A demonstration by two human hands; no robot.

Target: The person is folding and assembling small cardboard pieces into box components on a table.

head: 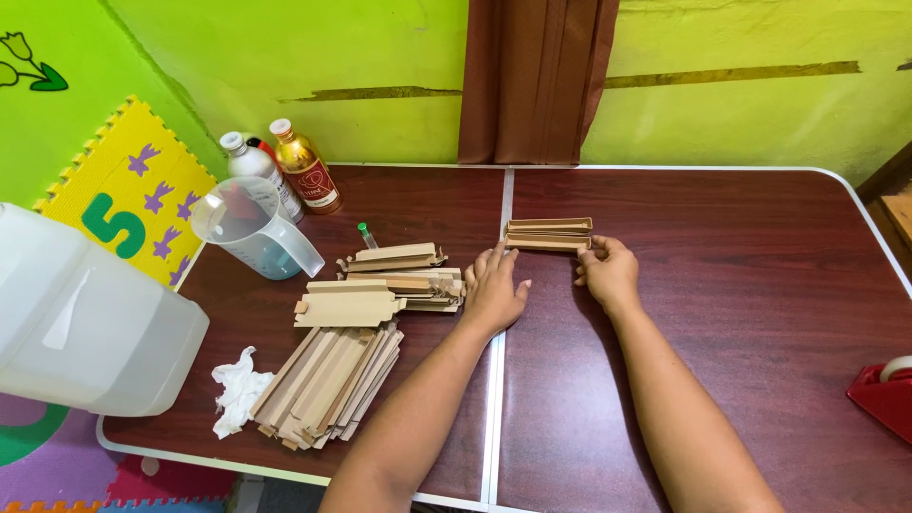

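Flat folded cardboard cartons are the items at hand, lying in three groups on a dark red-brown folding table (722, 285). Starting at the left edge of the scene, a large translucent white jug (81, 323) lies on its side, overhanging the table's near-left corner. Just right of it, a crumpled white tissue (236, 388) rests on the tabletop. Behind these, at far left, a clear measuring jug (249, 228) stands in front of a silver bottle (249, 163) and a gold bottle (306, 169) set against the green wall. A small vial with a green cap (366, 235) lies nearby. The near-left stack of carton blanks (328, 385) is fanned out; a looser pile of carton blanks (394, 280) sits just beyond it. The left hand (494, 285) lies palm down on the table's centre seam, fingers spread, touching the right edge of that looser pile. Further right, a small neat stack of folded cartons (549, 235) sits just beyond the hands. The right hand (606, 271) is loosely curled, its fingertips touching the right end of this small stack. At the near-right edge, a red tape dispenser (883, 394) is partly cut off from view.
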